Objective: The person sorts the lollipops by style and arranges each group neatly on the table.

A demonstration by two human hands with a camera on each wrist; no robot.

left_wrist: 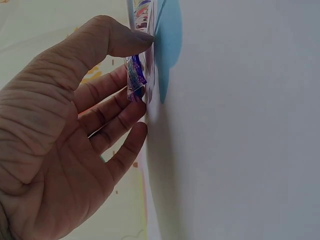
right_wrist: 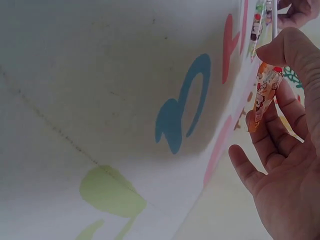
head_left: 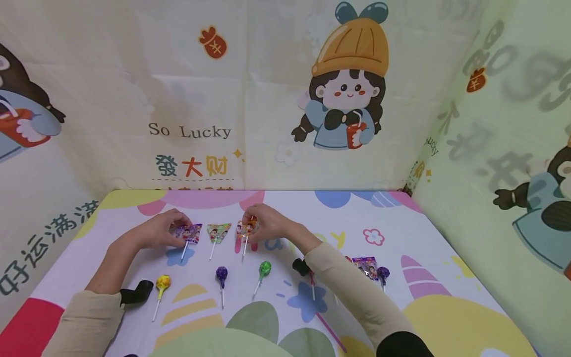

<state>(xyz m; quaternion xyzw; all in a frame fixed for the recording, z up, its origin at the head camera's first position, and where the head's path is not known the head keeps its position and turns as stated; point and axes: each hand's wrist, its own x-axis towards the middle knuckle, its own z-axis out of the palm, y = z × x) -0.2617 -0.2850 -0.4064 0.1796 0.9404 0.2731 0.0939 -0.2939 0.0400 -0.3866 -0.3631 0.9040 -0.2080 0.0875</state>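
Note:
My left hand (head_left: 161,229) pinches the purple wrapper of a lollipop (head_left: 194,233) at the far left of the table; its white stick points toward me. In the left wrist view, the thumb and fingers are on that purple wrapper (left_wrist: 135,80). My right hand (head_left: 269,224) pinches a lollipop in an orange wrapper (head_left: 250,228), its stick also pointing toward me. The right wrist view shows this orange wrapper (right_wrist: 266,92) between thumb and fingers. Between the hands lies a lollipop in a green wrapper (head_left: 218,232), with neither hand touching it.
Nearer me lie a yellow lollipop (head_left: 163,282), a dark purple lollipop (head_left: 221,272) and a green lollipop (head_left: 265,268). Right of my right forearm are a purple wrapper (head_left: 366,266) and another purple lollipop (head_left: 383,272). The sleeve partly hides things there. A printed cloth wall (head_left: 267,99) stands behind the table.

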